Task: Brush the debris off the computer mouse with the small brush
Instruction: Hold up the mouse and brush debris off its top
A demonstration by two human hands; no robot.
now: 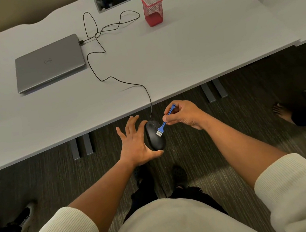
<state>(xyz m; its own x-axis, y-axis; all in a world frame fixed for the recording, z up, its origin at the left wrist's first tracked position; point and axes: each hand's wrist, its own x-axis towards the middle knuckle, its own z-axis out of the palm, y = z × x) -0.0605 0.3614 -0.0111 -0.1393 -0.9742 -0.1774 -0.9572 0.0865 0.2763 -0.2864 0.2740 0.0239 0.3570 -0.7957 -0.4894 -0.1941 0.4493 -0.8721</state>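
A black wired computer mouse (154, 137) is held in the air just off the desk's front edge, above the carpet. My left hand (134, 143) holds it from the left, the thumb hooked under its near end and the other fingers spread. My right hand (183, 115) pinches the handle of a small blue brush (163, 124). The brush slants down to the left and its white bristles touch the mouse's upper right side. The mouse cable (106, 79) runs up over the desk edge to a closed grey laptop (49, 62).
The white desk (189, 54) carries the laptop at the left and a red mesh pen cup (152, 8) at the back, beside a cable slot. Desk legs stand below the edge. Other people's feet show on the carpet at the left and right.
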